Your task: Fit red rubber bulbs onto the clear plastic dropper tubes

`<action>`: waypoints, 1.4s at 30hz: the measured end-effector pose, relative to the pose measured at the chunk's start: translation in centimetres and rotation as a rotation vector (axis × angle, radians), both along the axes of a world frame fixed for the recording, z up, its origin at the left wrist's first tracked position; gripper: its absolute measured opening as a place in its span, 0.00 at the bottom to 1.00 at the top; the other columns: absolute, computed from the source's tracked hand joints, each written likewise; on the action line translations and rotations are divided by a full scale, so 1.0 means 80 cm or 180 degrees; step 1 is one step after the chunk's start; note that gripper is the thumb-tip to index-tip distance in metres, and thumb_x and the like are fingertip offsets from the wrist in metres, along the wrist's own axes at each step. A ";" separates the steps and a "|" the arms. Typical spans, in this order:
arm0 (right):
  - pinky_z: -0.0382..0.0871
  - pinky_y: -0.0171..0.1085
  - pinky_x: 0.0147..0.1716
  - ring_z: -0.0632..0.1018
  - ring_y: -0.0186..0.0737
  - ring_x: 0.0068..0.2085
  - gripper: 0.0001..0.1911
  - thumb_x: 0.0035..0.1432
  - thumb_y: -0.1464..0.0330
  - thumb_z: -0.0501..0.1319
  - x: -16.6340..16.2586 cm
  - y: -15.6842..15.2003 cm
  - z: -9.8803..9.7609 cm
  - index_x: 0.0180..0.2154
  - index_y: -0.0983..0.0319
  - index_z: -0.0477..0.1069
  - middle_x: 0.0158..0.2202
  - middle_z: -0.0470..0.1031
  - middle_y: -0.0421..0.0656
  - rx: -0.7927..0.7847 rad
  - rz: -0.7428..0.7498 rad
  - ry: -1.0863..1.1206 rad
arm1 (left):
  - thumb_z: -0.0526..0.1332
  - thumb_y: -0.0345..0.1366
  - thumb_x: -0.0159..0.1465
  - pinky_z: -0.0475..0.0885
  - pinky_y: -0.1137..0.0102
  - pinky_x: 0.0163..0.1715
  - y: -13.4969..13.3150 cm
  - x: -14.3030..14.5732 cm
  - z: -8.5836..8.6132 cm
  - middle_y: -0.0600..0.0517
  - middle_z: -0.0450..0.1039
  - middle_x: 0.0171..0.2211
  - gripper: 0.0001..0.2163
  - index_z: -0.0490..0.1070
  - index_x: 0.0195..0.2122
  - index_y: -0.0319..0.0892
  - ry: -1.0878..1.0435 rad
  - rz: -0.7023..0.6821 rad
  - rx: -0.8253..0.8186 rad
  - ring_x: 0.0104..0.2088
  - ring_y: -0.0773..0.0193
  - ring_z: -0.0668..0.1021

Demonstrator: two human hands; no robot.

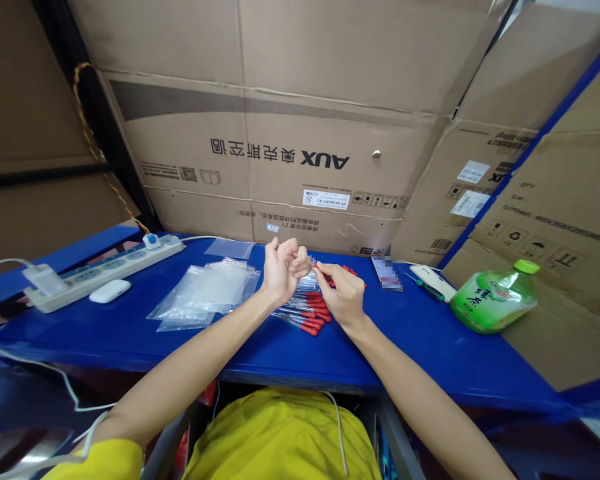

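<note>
A pile of thin clear tubes with red caps (pixel 310 319) lies on the blue table (pixel 405 333), straight ahead. Above the pile, my left hand (pixel 281 270) is curled closed around a bunch of these tubes. My right hand (pixel 343 293) is beside it, fingers pinched on one red-capped tube whose tip points toward the left hand. The two hands almost touch. A stack of clear plastic bags (pixel 205 290) lies just left of my left hand.
A white power strip (pixel 105 270) with a plugged charger and a white earbud case (pixel 110 291) sit at the left. A phone (pixel 387 273), a white tool (pixel 433 281) and a green bottle (pixel 495 300) lie at the right. Cardboard boxes (pixel 290 147) wall the back.
</note>
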State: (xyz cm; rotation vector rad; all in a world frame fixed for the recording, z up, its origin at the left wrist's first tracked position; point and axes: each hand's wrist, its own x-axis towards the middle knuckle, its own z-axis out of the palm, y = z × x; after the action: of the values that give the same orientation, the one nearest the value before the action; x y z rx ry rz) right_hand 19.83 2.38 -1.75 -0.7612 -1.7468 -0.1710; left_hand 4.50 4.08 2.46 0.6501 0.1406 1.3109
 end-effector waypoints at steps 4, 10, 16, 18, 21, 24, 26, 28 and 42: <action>0.80 0.42 0.43 0.84 0.43 0.39 0.08 0.69 0.68 0.61 0.004 0.002 0.006 0.42 0.57 0.80 0.38 0.84 0.46 -0.0141 0.0099 0.0004 | 0.45 0.53 0.74 0.51 0.77 0.15 0.002 -0.005 0.002 0.57 0.59 0.22 0.22 0.57 0.28 0.43 0.0198 -0.0168 -0.0015 0.15 0.72 0.54; 0.78 0.39 0.37 0.82 0.39 0.33 0.07 0.66 0.64 0.65 0.008 0.005 0.009 0.42 0.58 0.78 0.36 0.83 0.43 -0.0770 0.0548 0.0233 | 0.49 0.56 0.73 0.50 0.77 0.16 0.007 -0.015 0.005 0.59 0.50 0.19 0.26 0.49 0.24 0.43 0.0413 -0.0293 0.0023 0.15 0.73 0.52; 0.77 0.37 0.29 0.82 0.39 0.27 0.13 0.61 0.57 0.68 0.005 0.015 0.006 0.40 0.60 0.77 0.27 0.81 0.40 -0.1957 0.1311 0.1179 | 0.44 0.51 0.73 0.51 0.77 0.17 0.007 -0.020 0.006 0.57 0.54 0.20 0.23 0.52 0.24 0.42 0.0422 -0.0231 0.0224 0.16 0.72 0.55; 0.78 0.37 0.29 0.82 0.40 0.28 0.15 0.58 0.56 0.70 0.003 0.015 0.008 0.38 0.60 0.77 0.26 0.81 0.40 -0.2019 0.1358 0.1405 | 0.44 0.50 0.74 0.50 0.77 0.16 0.005 -0.018 0.006 0.56 0.55 0.21 0.22 0.54 0.25 0.42 0.0389 -0.0234 0.0163 0.16 0.73 0.53; 0.79 0.38 0.31 0.84 0.42 0.30 0.15 0.55 0.56 0.72 0.002 0.015 0.009 0.38 0.60 0.77 0.28 0.82 0.42 -0.1903 0.1308 0.1613 | 0.44 0.49 0.74 0.49 0.77 0.16 0.003 -0.014 0.005 0.57 0.58 0.24 0.20 0.57 0.28 0.42 0.0245 -0.0307 0.0035 0.15 0.74 0.52; 0.81 0.40 0.33 0.85 0.44 0.33 0.14 0.55 0.57 0.73 0.003 0.015 0.009 0.37 0.59 0.78 0.30 0.83 0.42 -0.1835 0.1303 0.1687 | 0.42 0.47 0.74 0.48 0.76 0.15 0.002 -0.012 0.003 0.57 0.57 0.25 0.19 0.56 0.29 0.42 0.0058 -0.0365 -0.0028 0.15 0.74 0.52; 0.82 0.41 0.34 0.85 0.45 0.34 0.15 0.54 0.57 0.73 0.002 0.016 0.009 0.37 0.59 0.78 0.31 0.84 0.43 -0.1907 0.1351 0.1695 | 0.43 0.47 0.74 0.49 0.75 0.16 0.002 -0.012 0.002 0.58 0.53 0.23 0.19 0.53 0.27 0.43 -0.0056 -0.0330 -0.0102 0.15 0.74 0.52; 0.82 0.42 0.35 0.86 0.45 0.33 0.17 0.52 0.56 0.75 0.000 0.016 0.009 0.39 0.59 0.78 0.32 0.84 0.43 -0.2066 0.1468 0.1713 | 0.44 0.47 0.73 0.49 0.75 0.16 0.002 -0.013 0.001 0.59 0.49 0.22 0.19 0.50 0.27 0.43 -0.0153 -0.0252 -0.0172 0.15 0.73 0.52; 0.83 0.41 0.35 0.85 0.42 0.31 0.21 0.50 0.53 0.75 -0.019 0.009 0.005 0.38 0.60 0.77 0.33 0.85 0.43 -0.2493 0.1901 0.2323 | 0.44 0.47 0.72 0.45 0.72 0.15 -0.004 -0.009 0.004 0.59 0.46 0.21 0.19 0.44 0.26 0.44 -0.0373 -0.0111 -0.0226 0.13 0.73 0.50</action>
State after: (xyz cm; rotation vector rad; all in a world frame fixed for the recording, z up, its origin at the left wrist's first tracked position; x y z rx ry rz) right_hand 18.34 3.09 -1.37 -0.6731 -1.2169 1.1171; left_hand 3.74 3.78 2.77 0.5119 0.0796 1.3010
